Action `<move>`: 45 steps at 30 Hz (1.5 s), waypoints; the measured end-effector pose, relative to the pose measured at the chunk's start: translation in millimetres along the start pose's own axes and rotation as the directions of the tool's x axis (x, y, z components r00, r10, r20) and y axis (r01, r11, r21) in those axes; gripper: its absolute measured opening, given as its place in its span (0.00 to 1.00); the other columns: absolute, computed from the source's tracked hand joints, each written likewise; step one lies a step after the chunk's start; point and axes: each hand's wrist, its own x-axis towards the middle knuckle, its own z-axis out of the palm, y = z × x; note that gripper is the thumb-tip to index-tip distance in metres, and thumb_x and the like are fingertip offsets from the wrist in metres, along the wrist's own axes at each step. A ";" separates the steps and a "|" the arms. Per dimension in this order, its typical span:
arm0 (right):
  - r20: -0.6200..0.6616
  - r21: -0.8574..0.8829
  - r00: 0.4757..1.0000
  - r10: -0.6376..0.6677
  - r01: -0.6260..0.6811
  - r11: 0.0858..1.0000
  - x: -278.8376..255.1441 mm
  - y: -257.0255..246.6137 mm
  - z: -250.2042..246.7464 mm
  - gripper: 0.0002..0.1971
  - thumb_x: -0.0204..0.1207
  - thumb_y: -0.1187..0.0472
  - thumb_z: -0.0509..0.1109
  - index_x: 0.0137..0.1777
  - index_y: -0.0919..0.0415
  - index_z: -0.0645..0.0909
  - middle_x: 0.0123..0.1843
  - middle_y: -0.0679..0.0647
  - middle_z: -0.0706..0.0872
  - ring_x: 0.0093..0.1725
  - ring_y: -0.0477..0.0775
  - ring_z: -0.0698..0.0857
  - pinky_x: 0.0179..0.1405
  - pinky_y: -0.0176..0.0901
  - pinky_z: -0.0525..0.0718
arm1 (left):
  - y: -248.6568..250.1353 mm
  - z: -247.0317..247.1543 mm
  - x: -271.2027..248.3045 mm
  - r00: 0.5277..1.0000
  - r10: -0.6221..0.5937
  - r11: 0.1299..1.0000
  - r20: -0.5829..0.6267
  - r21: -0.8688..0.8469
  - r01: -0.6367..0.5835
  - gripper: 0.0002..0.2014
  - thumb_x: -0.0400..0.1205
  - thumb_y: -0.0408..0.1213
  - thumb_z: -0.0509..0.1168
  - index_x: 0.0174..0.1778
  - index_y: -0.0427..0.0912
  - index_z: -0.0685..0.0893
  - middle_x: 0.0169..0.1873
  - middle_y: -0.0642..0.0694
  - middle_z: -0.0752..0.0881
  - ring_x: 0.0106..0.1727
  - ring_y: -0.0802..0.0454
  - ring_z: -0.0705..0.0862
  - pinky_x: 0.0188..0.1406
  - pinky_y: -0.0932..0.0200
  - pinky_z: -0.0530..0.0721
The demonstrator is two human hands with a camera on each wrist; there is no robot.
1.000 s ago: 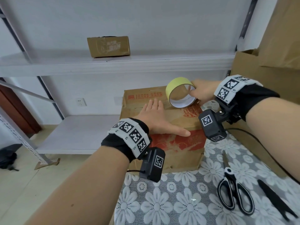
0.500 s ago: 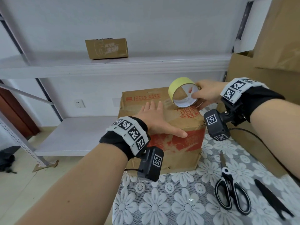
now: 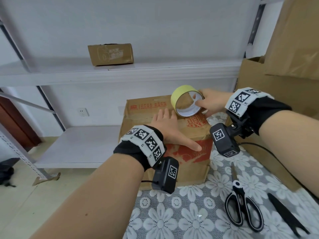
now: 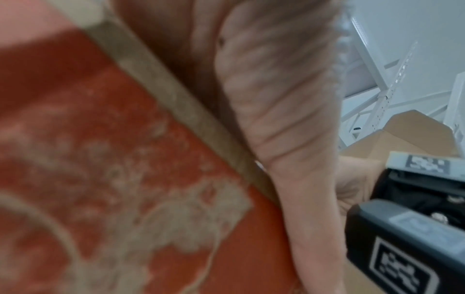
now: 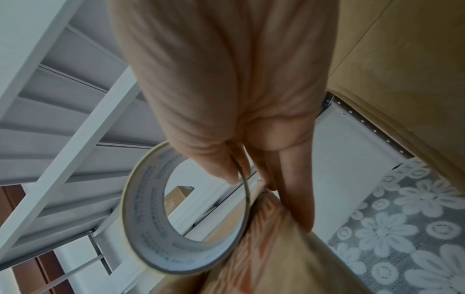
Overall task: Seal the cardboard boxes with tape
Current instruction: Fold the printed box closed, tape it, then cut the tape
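One box (image 3: 165, 138) is sitting on the surface (image 3: 198, 218), one more on the shelf (image 3: 110, 54) at 11 o'clock. Left hand (image 3: 170, 130) is pressing flat on it; right hand (image 3: 209, 102) is pinching one tape roll (image 3: 181, 90) at its 1 o'clock corner.

Red print on the cardboard box (image 3: 146, 107) is too blurred to read.

the head view is bright and evenly lit, soft daylight with no hard glare; faint shadows sit under the box (image 3: 165, 135) and the scissors (image 3: 241, 202) on the surface (image 3: 189, 219). wide-angle bending curves the shelf (image 3: 120, 73) and stretches the forearms at the edges. the left wrist view is badly out of focus: the box print (image 4: 113, 179) and the left hand (image 4: 281, 99) smear. the right wrist view is dimmer, the tape (image 5: 176, 218) blurred, the right hand (image 5: 226, 89) soft.
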 end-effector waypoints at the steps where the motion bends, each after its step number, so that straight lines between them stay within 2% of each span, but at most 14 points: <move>1: -0.012 -0.020 1.000 -0.012 0.012 1.000 0.0 0.1 -1.5 0.13 0.83 0.68 0.59 0.66 0.67 0.72 0.60 0.62 0.82 0.56 0.65 0.85 0.51 0.59 0.87 | 0.6 1.1 0.3 1.000 0.002 1.000 -0.005 0.000 -0.002 0.75 0.57 0.80 0.69 0.85 0.41 0.34 0.85 0.40 0.34 0.85 0.42 0.33 0.84 0.40 0.37; 6: -0.085 -0.102 0.994 -0.064 0.056 0.993 -0.2 -2.0 -2.9 0.13 0.81 0.71 0.58 0.64 0.70 0.74 0.55 0.66 0.80 0.53 0.70 0.86 0.38 0.51 0.89 | -2.9 4.1 0.1 1.000 0.018 0.999 -0.026 -0.038 -0.019 0.75 0.57 0.79 0.69 0.85 0.41 0.34 0.85 0.41 0.35 0.85 0.43 0.33 0.84 0.40 0.38; 9: -0.094 -0.054 0.994 -0.052 0.047 0.997 2.0 -2.5 -6.3 0.14 0.82 0.72 0.58 0.68 0.68 0.69 0.60 0.61 0.75 0.52 0.73 0.86 0.45 0.63 0.88 | -4.8 3.6 -2.4 1.000 0.020 0.998 -0.024 -0.067 -0.022 0.74 0.58 0.78 0.70 0.85 0.42 0.33 0.85 0.42 0.35 0.85 0.44 0.33 0.85 0.42 0.38; 12: -0.117 -0.036 0.991 -0.061 0.057 0.998 2.9 1.7 -14.6 0.17 0.81 0.70 0.61 0.70 0.65 0.67 0.64 0.61 0.73 0.56 0.72 0.83 0.50 0.66 0.86 | -4.9 1.6 -3.6 1.000 0.020 0.996 -0.013 -0.087 -0.022 0.74 0.58 0.77 0.70 0.85 0.42 0.33 0.85 0.42 0.35 0.85 0.45 0.32 0.84 0.43 0.37; 17: -0.118 0.142 0.990 -0.074 0.091 0.986 -0.7 7.6 -18.9 0.21 0.82 0.74 0.56 0.73 0.60 0.69 0.72 0.58 0.69 0.53 0.75 0.82 0.37 0.70 0.87 | -3.5 0.6 -4.7 1.000 0.009 0.995 -0.005 -0.094 -0.010 0.73 0.59 0.77 0.71 0.85 0.43 0.33 0.85 0.42 0.35 0.85 0.45 0.33 0.85 0.43 0.38; 20: -0.150 0.183 0.987 -0.062 0.089 0.979 -2.6 10.6 -23.2 0.22 0.83 0.74 0.56 0.75 0.59 0.68 0.77 0.56 0.69 0.55 0.76 0.83 0.40 0.70 0.87 | -2.9 0.1 -6.0 1.000 0.010 0.995 -0.009 -0.100 -0.011 0.73 0.59 0.76 0.71 0.85 0.44 0.33 0.85 0.42 0.35 0.85 0.45 0.33 0.85 0.43 0.39; 22: -0.173 0.190 0.983 -0.065 0.098 0.977 -3.2 13.4 -23.4 0.22 0.83 0.73 0.56 0.76 0.59 0.68 0.77 0.55 0.67 0.57 0.76 0.82 0.34 0.69 0.88 | -2.5 -0.1 -4.6 1.000 0.010 0.996 -0.001 -0.092 -0.010 0.73 0.59 0.76 0.71 0.85 0.44 0.33 0.85 0.42 0.35 0.85 0.44 0.33 0.85 0.43 0.39; 24: -0.190 0.202 0.980 -0.066 0.104 0.974 -2.7 14.9 -21.4 0.19 0.83 0.73 0.57 0.72 0.59 0.71 0.73 0.55 0.69 0.55 0.74 0.82 0.29 0.67 0.87 | -1.9 -1.1 -3.9 1.000 0.007 0.997 0.004 -0.083 -0.007 0.72 0.59 0.77 0.70 0.85 0.44 0.33 0.85 0.41 0.35 0.85 0.44 0.33 0.85 0.43 0.39; 28: -0.214 0.202 0.975 -0.055 0.099 0.974 0.3 21.5 -20.5 0.09 0.80 0.74 0.63 0.54 0.61 0.73 0.59 0.62 0.74 0.37 0.64 0.86 0.29 0.59 0.89 | -1.3 -2.7 -5.4 1.000 0.023 0.997 0.002 -0.078 -0.023 0.71 0.60 0.76 0.71 0.84 0.52 0.30 0.85 0.39 0.34 0.85 0.41 0.32 0.83 0.41 0.38; 31: -0.214 0.217 0.976 -0.040 0.087 0.972 2.6 28.2 -17.3 0.09 0.81 0.73 0.62 0.55 0.61 0.73 0.58 0.63 0.75 0.36 0.63 0.85 0.25 0.49 0.88 | 3.4 -5.1 -4.5 1.000 0.012 0.999 0.019 -0.053 -0.011 0.70 0.60 0.76 0.71 0.84 0.56 0.30 0.84 0.36 0.34 0.84 0.38 0.32 0.82 0.39 0.38; 36: -0.128 0.334 0.992 -0.006 0.048 0.941 7.4 31.6 -8.3 0.12 0.82 0.70 0.63 0.63 0.67 0.75 0.55 0.66 0.81 0.45 0.64 0.85 0.40 0.53 0.88 | 15.7 -9.8 0.0 0.998 -0.035 0.999 0.046 0.020 0.034 0.70 0.59 0.77 0.71 0.83 0.56 0.29 0.83 0.31 0.34 0.84 0.32 0.33 0.82 0.35 0.40; 40: -0.034 0.337 0.999 -0.023 0.033 0.941 7.2 39.2 2.0 0.09 0.81 0.66 0.64 0.59 0.64 0.79 0.56 0.66 0.86 0.53 0.65 0.87 0.56 0.60 0.86 | 18.1 -8.6 1.8 0.996 -0.059 0.997 0.067 0.051 0.055 0.70 0.59 0.77 0.71 0.83 0.57 0.29 0.82 0.30 0.32 0.83 0.31 0.32 0.82 0.33 0.39; 42: -0.025 0.355 0.999 -0.029 0.036 0.934 6.7 40.8 5.0 0.06 0.82 0.65 0.64 0.54 0.61 0.81 0.54 0.65 0.87 0.52 0.65 0.88 0.56 0.60 0.86 | 19.9 -9.7 3.4 0.995 -0.071 0.996 0.077 0.055 0.066 0.70 0.58 0.77 0.71 0.83 0.57 0.29 0.83 0.31 0.32 0.83 0.30 0.32 0.82 0.31 0.39; 45: -0.026 0.364 0.999 -0.042 0.048 0.930 7.7 40.5 2.9 0.09 0.83 0.66 0.62 0.59 0.65 0.80 0.55 0.66 0.87 0.50 0.64 0.88 0.51 0.57 0.87 | 24.3 -13.8 6.1 0.991 -0.081 0.995 0.103 0.069 0.074 0.70 0.59 0.76 0.72 0.84 0.58 0.31 0.84 0.36 0.31 0.82 0.28 0.31 0.81 0.28 0.39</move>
